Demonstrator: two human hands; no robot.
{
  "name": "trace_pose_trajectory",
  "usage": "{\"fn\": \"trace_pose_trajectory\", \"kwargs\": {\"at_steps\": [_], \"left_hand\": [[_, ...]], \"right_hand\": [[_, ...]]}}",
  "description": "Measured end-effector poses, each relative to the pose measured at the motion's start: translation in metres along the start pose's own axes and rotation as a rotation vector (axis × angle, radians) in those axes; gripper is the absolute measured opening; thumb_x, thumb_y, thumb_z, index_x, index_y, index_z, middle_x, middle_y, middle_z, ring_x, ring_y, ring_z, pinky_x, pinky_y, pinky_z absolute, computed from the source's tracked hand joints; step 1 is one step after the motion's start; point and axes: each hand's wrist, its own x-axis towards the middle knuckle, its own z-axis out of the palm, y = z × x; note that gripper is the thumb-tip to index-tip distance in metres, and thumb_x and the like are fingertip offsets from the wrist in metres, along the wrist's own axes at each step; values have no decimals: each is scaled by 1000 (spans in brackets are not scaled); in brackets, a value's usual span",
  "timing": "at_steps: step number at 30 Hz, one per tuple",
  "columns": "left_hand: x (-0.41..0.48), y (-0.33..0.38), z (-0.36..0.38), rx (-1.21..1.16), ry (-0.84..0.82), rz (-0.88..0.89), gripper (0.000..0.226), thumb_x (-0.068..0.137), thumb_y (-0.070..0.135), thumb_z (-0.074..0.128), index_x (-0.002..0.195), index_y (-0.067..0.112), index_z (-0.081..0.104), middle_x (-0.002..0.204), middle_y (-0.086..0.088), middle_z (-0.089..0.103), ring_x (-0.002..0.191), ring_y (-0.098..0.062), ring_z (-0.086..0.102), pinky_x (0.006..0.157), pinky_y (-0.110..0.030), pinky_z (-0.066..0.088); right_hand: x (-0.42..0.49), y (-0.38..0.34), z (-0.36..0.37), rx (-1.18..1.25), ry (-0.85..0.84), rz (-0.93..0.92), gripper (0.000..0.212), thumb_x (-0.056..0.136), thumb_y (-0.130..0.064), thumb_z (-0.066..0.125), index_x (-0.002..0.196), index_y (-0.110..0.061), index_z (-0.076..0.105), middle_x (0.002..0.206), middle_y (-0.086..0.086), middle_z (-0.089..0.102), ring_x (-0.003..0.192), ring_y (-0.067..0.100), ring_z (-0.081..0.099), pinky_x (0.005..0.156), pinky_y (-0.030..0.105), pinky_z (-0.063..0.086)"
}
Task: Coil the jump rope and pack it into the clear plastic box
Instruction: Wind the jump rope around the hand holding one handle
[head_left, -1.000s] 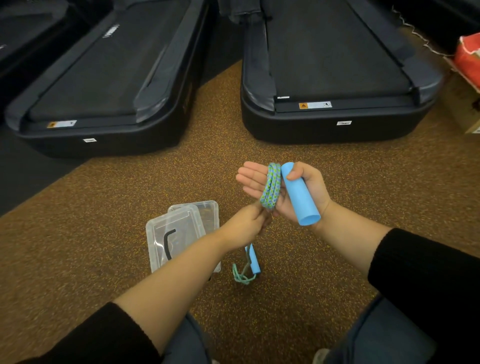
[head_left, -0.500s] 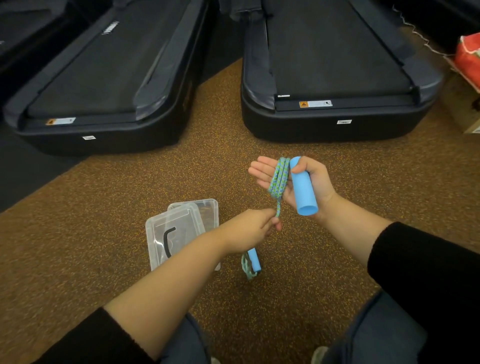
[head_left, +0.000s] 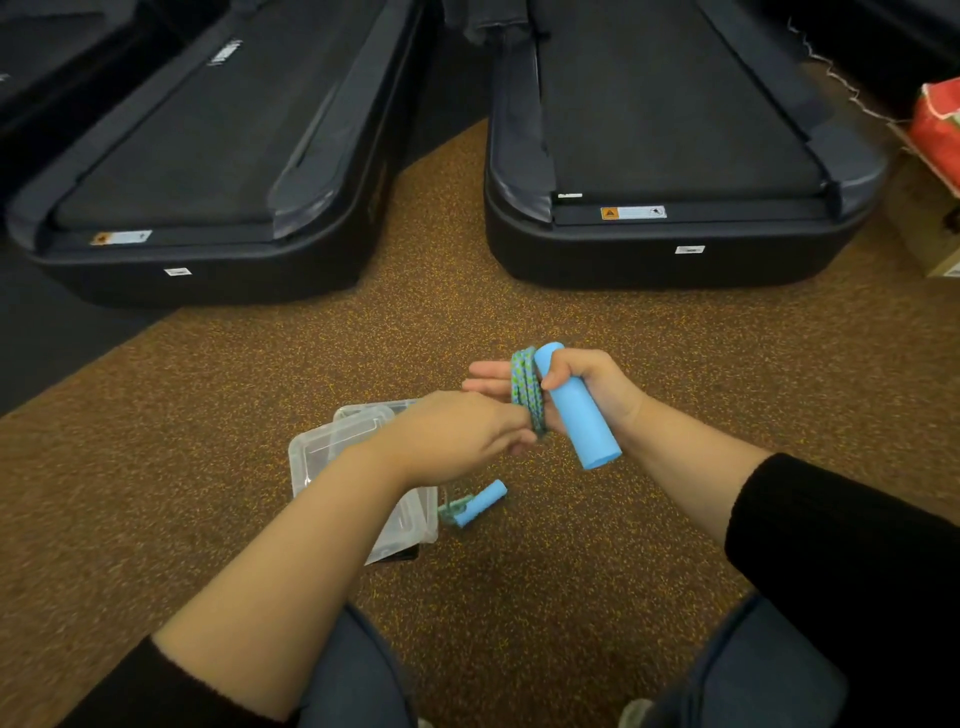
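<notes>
Head view caught the winding in mid-turn. The right hand (head_left: 597, 384) clamped the blue handle (head_left: 582, 421) under its thumb, fingers stretched straight out. The jump rope (head_left: 525, 387) sat wound around those fingers in a tight band just beside the handle. The left hand (head_left: 457, 434) was in at the coil's lower edge, fingers curled, apparently pinching the rope, though the fingertips themselves were hidden. On the floor (head_left: 519, 597) lay the second handle (head_left: 483, 501) with a short tangle of rope, just beside the clear plastic box (head_left: 332, 457); no rope was in the box yet. The wrap seemed to call for each turn laid flat beside the last, snug enough to hold yet loose enough to slip off the fingers. The trailing end probably needed lifting clear so that the handle would not snag on the box.
</notes>
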Motion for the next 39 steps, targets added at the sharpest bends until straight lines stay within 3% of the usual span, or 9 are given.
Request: {"fn": "trace_pose_trajectory", "kwargs": {"at_steps": [3, 7, 9, 14, 18, 20, 24, 29, 39], "left_hand": [[-3, -2, -8, 32, 19, 12, 29, 96, 43, 33, 88, 26, 56, 82, 13, 54, 78, -6, 46, 75, -34, 45], [-6, -2, -9, 61, 34, 8, 30, 95, 45, 33, 88, 28, 56, 79, 13, 55, 78, 9, 33, 75, -31, 43], [-8, -4, -9, 67, 48, 16, 31, 94, 48, 32, 85, 28, 55, 87, 10, 60, 79, -1, 47, 76, -34, 46], [-10, -13, -12, 27, 93, 28, 36, 93, 51, 34, 81, 24, 54, 78, 6, 62, 72, -12, 55, 69, -34, 43], [-12, -20, -14, 28, 174, 39, 38, 91, 55, 31, 82, 25, 52, 74, 11, 54, 71, -9, 50, 64, -30, 38], [-13, -24, -15, 19, 209, 35, 48, 85, 63, 24, 85, 25, 54, 75, 11, 56, 72, -9, 51, 64, -29, 36], [-15, -29, -14, -79, 243, 8, 42, 85, 57, 30, 84, 24, 57, 77, 7, 61, 74, -11, 55, 68, -31, 41], [-15, -37, -14, -204, 237, -31, 28, 88, 50, 44, 77, 27, 54, 67, 13, 56, 67, 1, 52, 64, -21, 37], [-7, -33, -5, -556, 326, -10, 27, 94, 26, 47, 67, 23, 49, 56, 14, 52, 56, 2, 46, 59, -9, 34]], "right_hand": [[-3, 2, 1, -4, 3, 40, 88, 48, -19, 64, 131, 2, 45, 119, 19, 62, 92, 30, 66, 75, 39, 53], [-4, 8, 4, -98, 77, 79, 53, 57, -16, 49, 105, -10, 70, 91, 15, 69, 67, 26, 61, 72, 37, 35], [-2, 12, 5, -165, 192, 102, 41, 55, -16, 56, 92, -3, 67, 89, 23, 57, 71, 37, 49, 75, 45, 32], [5, 29, -4, -210, 229, 188, 67, 33, -22, 71, 94, -2, 53, 88, 18, 47, 87, 36, 33, 80, 45, 27], [-12, 22, 21, -379, 233, 199, 3, 71, -4, 58, 73, -3, 56, 87, 27, 55, 64, 26, 58, 62, 20, 48], [-14, 19, 27, -486, 261, 169, 19, 85, 8, 41, 85, 9, 60, 109, 43, 51, 78, 38, 61, 57, 20, 54], [-17, 18, 27, -414, 210, 205, 43, 83, 4, 45, 122, 22, 42, 132, 41, 40, 122, 48, 40, 97, 43, 41], [-3, 34, 28, -64, -169, 271, 71, 47, -19, 67, 114, 5, 62, 117, 24, 63, 115, 31, 58, 105, 35, 41], [-10, 25, 34, 134, -369, 204, 66, 50, -16, 64, 113, 5, 60, 110, 22, 66, 107, 32, 61, 102, 40, 42]]}}
